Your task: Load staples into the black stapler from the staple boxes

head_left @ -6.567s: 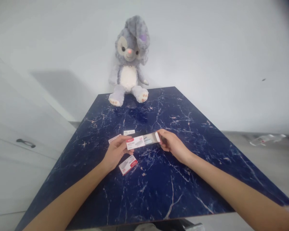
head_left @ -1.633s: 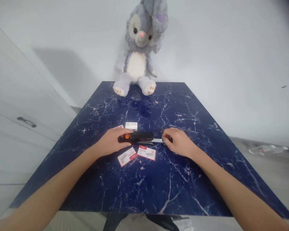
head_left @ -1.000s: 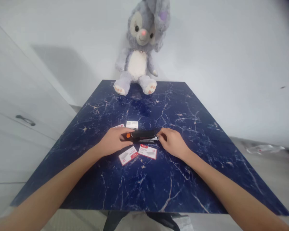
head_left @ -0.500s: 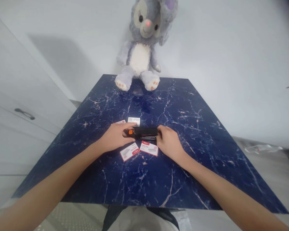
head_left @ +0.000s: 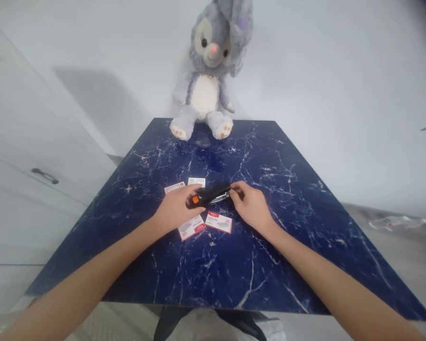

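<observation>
A black stapler with an orange patch at its left end is held between my two hands over the middle of the table. My left hand grips the left end, thumb on the near side and fingers on the far side. My right hand pinches the right end with its fingertips. Close in front of it lie two small red-and-white boxes, a right one and a left one, the latter partly under my left hand. Behind are a white box and another red-edged box.
All this is on a dark blue marble-patterned table. A large grey plush rabbit sits at its far edge against the wall. White drawers with a dark handle stand at the left. Clear plastic lies beyond the right edge.
The stapler has turned from level to slanted, its right end now higher and farther back. My left hand has shifted slightly right. The camera view has also moved a little.
</observation>
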Tool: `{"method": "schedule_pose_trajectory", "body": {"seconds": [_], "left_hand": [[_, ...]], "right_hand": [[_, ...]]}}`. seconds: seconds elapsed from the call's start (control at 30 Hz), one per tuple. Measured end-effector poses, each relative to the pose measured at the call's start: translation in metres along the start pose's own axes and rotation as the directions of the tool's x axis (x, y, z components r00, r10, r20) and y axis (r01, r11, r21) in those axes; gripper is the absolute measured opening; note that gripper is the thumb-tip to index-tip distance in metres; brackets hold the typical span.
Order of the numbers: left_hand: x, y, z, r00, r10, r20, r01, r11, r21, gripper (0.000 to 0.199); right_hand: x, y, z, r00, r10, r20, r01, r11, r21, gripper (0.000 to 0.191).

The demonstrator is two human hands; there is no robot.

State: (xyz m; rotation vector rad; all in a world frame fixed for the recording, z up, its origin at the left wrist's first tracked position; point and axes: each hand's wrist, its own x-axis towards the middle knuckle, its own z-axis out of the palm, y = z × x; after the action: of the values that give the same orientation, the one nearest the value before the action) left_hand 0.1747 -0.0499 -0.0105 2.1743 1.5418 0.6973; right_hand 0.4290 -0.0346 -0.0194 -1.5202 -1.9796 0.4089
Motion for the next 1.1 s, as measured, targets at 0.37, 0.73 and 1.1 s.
{"method": "schedule_pose_trajectory", "body": {"seconds": [0.37, 0.73, 1.1], "left_hand": [[-0.009, 0.013, -0.024, 0.948, 0.239, 0.210, -0.204, 0.963, -0.178, 0.048], [-0.001, 0.000, -0.061, 0.815, 0.184, 0.550, -0.098, 0.978, -0.182, 0.040], [-0.005, 0.016, -0.001, 0.992, 0.003, 0.125, 0.027, 0.971, -0.237, 0.037]], "right_hand": [[-0.008, -0.004, -0.024, 0.984, -0.042, 0.171, 0.005, 0.977, 0.212, 0.027], [-0.018, -0.020, -0.053, 0.745, -0.276, 0.607, 0.244, 0.960, 0.137, 0.047], [-0.013, -0.023, -0.066, 0.623, -0.276, 0.732, 0.211, 0.960, 0.182, 0.077]]}}
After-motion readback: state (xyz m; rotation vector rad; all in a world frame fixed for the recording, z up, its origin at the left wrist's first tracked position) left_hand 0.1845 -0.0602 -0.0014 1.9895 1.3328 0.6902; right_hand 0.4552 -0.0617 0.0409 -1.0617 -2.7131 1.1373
